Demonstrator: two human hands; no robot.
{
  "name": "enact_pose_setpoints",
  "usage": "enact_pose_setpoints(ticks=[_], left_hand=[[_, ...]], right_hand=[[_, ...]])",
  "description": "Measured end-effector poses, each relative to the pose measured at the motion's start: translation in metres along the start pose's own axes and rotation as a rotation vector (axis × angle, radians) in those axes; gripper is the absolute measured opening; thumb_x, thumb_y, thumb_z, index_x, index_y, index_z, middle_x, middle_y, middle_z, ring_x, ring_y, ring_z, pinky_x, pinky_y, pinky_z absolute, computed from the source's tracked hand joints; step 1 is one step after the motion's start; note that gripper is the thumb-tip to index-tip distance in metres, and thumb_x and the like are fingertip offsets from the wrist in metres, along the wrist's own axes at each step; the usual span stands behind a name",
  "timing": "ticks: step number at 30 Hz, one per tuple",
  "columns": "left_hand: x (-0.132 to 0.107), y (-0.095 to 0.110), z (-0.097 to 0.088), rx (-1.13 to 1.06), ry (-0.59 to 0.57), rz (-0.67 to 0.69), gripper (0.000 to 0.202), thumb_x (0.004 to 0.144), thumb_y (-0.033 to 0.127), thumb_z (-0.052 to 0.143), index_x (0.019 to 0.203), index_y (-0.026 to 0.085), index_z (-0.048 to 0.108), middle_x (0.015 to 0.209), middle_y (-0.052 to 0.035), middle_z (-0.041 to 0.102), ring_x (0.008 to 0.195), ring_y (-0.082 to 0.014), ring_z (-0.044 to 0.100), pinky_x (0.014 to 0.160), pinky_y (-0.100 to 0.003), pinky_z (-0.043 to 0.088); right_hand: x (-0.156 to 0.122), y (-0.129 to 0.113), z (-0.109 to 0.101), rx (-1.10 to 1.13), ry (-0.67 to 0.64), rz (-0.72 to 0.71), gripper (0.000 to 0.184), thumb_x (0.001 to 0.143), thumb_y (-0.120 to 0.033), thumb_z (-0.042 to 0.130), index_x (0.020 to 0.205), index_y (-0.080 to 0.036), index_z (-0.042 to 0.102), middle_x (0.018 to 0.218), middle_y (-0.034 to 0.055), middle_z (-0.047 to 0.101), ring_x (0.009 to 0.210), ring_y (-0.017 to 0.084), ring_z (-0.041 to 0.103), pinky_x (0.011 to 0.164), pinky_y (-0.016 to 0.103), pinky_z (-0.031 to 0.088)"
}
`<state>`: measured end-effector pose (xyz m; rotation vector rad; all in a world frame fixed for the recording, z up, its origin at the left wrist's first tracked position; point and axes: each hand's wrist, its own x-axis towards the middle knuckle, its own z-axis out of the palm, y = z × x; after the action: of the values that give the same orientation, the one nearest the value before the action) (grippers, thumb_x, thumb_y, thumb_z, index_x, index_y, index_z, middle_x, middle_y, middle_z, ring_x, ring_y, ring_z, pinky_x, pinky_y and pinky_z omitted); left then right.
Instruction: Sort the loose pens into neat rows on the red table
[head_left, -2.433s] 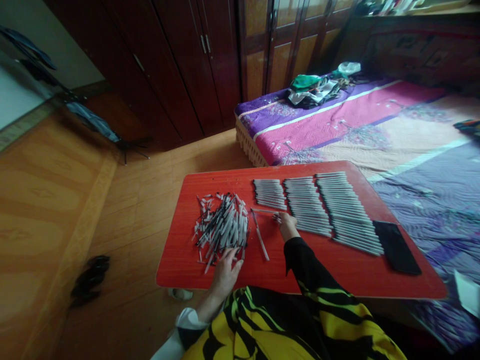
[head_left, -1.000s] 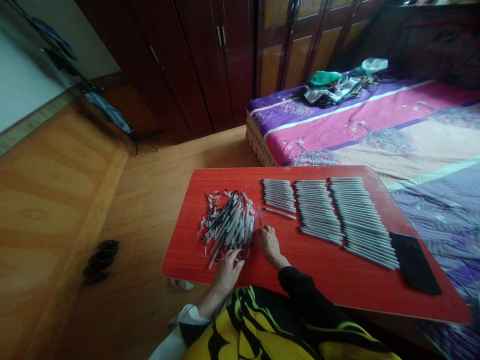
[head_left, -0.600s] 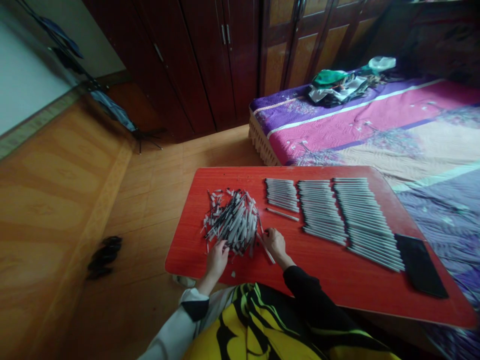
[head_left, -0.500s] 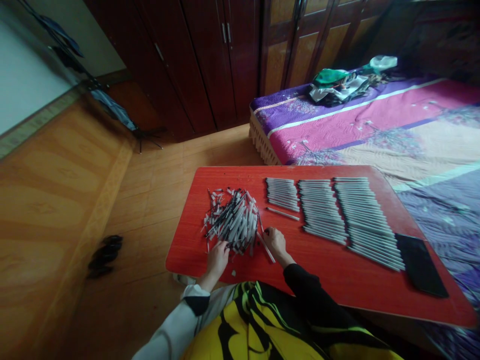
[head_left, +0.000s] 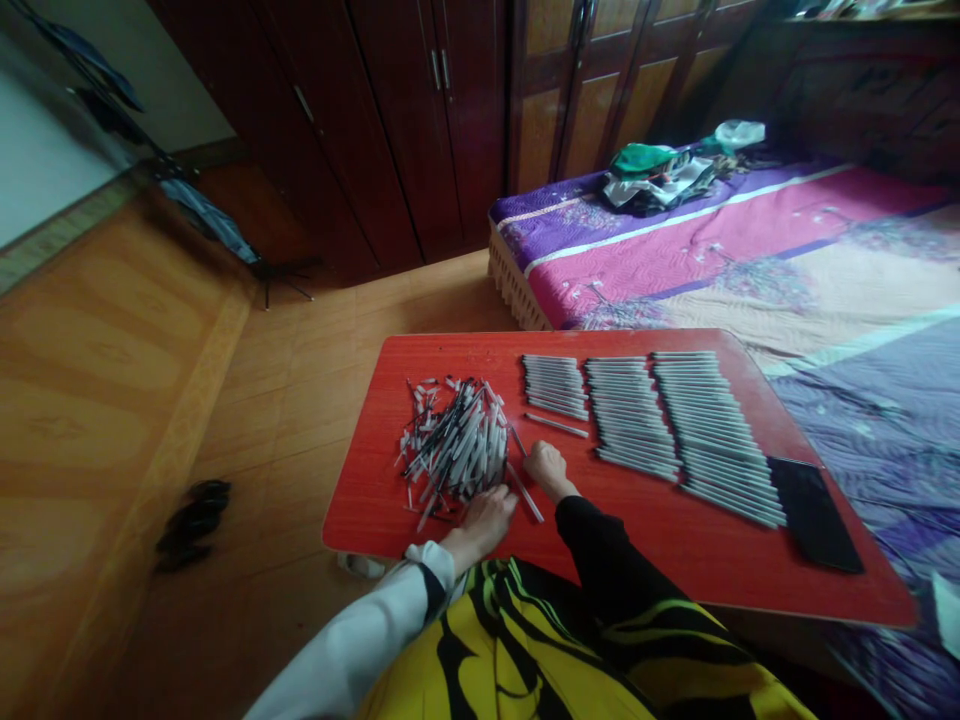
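A loose heap of white and black pen parts (head_left: 469,440) lies on the left half of the red table (head_left: 637,545). At the heap's near edge is my left hand (head_left: 491,512), its fingers bent together; whatever they hold is hidden. Just right of the heap, my right hand (head_left: 547,466) has curled fingers, and I cannot make out what is in them. A thin stick (head_left: 519,437) meets its fingertips. Between the hands lies a white tube (head_left: 528,497), slanted on the table. One single pen (head_left: 556,426) rests beyond my right hand.
Pens lie in three rows: a short row (head_left: 555,386), a middle row (head_left: 634,418) and a long row (head_left: 716,435). A flat black object (head_left: 816,515) is at the table's right. Behind stands a bed (head_left: 675,245) with a bundle of cloth and bags (head_left: 660,175).
My left hand has moved right along the near edge of the heap, closer to my right hand. My right hand stays near its place, fingers more curled. The view has shifted slightly.
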<state>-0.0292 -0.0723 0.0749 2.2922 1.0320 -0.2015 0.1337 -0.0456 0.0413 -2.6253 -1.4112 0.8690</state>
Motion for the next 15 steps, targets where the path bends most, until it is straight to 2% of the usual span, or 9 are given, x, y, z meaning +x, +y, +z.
enact_pose_setpoints(ticks=[5,10,15], left_hand=[[0.025,0.014,0.015,-0.066,0.034,-0.076,0.02,0.086,0.019,0.04,0.1,0.018,0.054,0.096,-0.0111,0.062,0.091,-0.0209,0.059,0.08,-0.03,0.041],[0.045,0.018,0.026,-0.147,0.091,-0.163,0.022,0.082,0.029,0.054,0.1,0.018,0.053,0.085,-0.0119,0.064,0.087,-0.0242,0.062,0.078,-0.033,0.042],[0.055,0.024,0.041,-0.238,0.152,-0.22,0.024,0.075,0.02,0.06,0.098,0.016,0.054,0.08,-0.013,0.063,0.086,-0.0262,0.062,0.079,-0.035,0.042]], right_hand=[[-0.021,0.035,0.002,0.109,0.053,0.055,0.024,0.072,-0.019,0.051,0.087,-0.009,0.065,0.092,0.0202,0.067,0.092,0.029,0.061,0.072,0.031,0.043],[-0.054,0.066,0.013,0.324,0.063,0.087,0.019,0.068,-0.029,0.052,0.068,-0.015,0.064,0.07,0.0106,0.068,0.074,0.022,0.064,0.059,0.024,0.042],[-0.075,0.08,0.021,0.58,0.059,0.098,0.018,0.067,-0.03,0.049,0.061,-0.016,0.058,0.055,0.0039,0.063,0.054,0.017,0.061,0.046,0.021,0.041]])
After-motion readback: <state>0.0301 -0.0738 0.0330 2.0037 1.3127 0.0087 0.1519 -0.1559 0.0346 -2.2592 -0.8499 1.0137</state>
